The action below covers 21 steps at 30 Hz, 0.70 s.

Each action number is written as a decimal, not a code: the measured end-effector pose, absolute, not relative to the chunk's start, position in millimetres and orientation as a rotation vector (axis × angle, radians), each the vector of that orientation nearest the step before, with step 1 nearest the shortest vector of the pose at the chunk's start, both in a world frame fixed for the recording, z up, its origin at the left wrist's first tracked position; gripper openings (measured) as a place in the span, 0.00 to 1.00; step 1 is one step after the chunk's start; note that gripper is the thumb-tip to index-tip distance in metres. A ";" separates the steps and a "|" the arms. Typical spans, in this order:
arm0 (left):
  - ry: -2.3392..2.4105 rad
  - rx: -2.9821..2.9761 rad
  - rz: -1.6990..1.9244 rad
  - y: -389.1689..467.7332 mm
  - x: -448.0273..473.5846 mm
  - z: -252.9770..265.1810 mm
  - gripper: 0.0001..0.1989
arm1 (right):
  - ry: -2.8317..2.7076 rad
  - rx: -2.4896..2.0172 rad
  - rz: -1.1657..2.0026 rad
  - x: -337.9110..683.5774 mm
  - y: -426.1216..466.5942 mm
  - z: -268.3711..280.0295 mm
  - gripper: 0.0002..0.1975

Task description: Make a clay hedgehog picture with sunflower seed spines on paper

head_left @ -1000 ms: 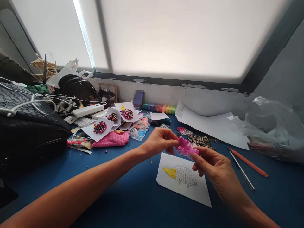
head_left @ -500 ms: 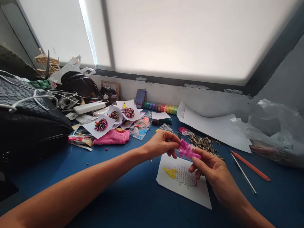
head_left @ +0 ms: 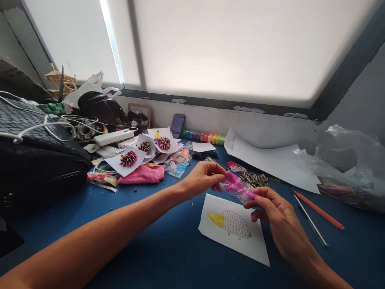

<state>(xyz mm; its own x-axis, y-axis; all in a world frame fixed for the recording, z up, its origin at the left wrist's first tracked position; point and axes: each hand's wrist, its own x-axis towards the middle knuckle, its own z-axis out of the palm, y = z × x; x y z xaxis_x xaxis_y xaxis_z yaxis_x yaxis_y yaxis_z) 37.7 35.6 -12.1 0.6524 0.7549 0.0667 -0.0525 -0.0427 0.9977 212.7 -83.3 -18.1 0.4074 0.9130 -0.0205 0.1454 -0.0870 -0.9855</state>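
We hold the magenta modelling clay (head_left: 234,182) raised near the far edge of the hedgehog drawing (head_left: 236,224). The lump is opaque, uneven and elongated, with crinkled clear plastic film (head_left: 243,197) around it. Our left hand (head_left: 204,177) pinches one end between thumb and fingers; our right hand (head_left: 278,212) pinches the opposite end. Striped sunflower seeds (head_left: 255,179) lie beyond the drawing.

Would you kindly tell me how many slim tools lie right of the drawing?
2: the silver tool, nearer the right hand, and the orange tool just beyond it; both plainly visible.
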 end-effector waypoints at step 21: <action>0.544 1.329 0.698 30.3 41.3 -14.9 0.05 | -0.975 -1.467 0.927 207.1 -85.3 -19.9 0.30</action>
